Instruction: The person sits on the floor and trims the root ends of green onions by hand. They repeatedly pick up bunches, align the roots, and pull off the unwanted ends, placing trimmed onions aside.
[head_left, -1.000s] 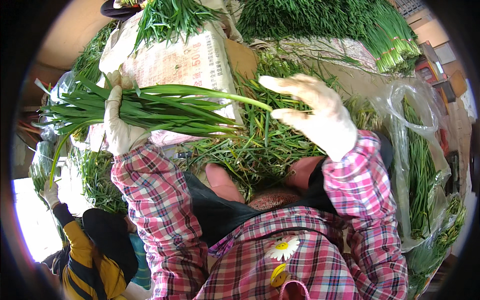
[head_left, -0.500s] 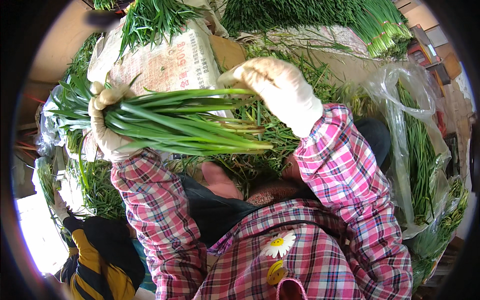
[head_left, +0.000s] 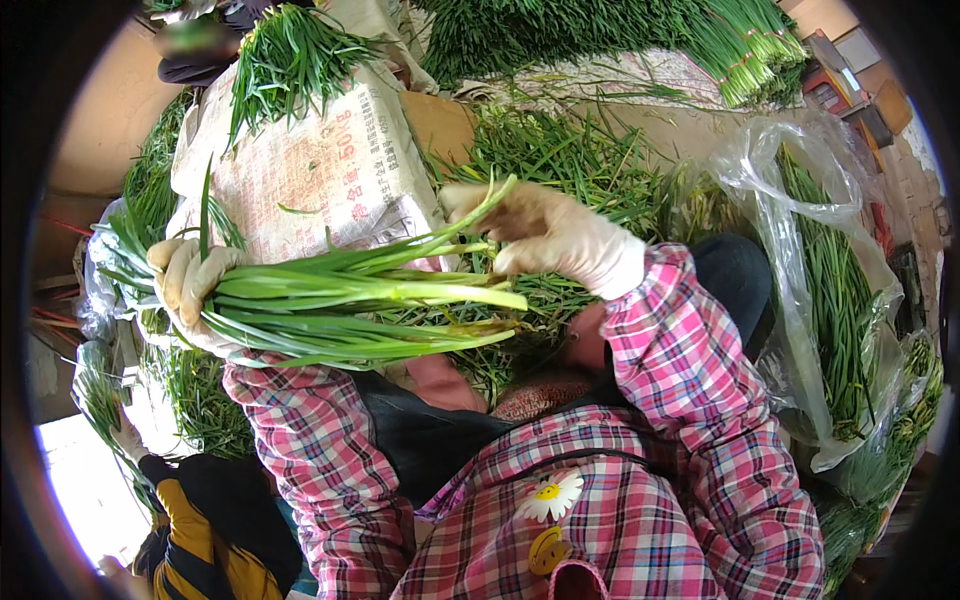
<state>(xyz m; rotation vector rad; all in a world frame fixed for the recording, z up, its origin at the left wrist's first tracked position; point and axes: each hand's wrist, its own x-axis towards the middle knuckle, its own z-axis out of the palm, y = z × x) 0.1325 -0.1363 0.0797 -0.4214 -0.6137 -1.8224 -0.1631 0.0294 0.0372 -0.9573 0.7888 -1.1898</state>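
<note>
My left hand point(head_left: 190, 290), in a pale glove, is closed round the leafy part of a bunch of green garlic chives point(head_left: 350, 290). The bunch lies level in the air, its pale stem ends fanned out to the right. Beside those ends is my right hand point(head_left: 570, 240), also gloved, with thumb and fingers apart. Its fingertips are blurred, and one raised stem crosses in front of them. Below the bunch, loose leaves and trimmings point(head_left: 555, 150) cover the ground.
A printed woven sack point(head_left: 290, 160) ahead bears a pile of chives point(head_left: 290, 60). Banded bundles point(head_left: 740, 60) lie at the far right. A clear plastic bag point(head_left: 800, 300) of chives stands at my right. Another person in a black and yellow top point(head_left: 210, 530) is at lower left.
My left hand has lowered the bunch slightly toward me, and its stem ends have spread apart. My right hand has come down beside them, fingers more apart. The view has shifted a little.
</note>
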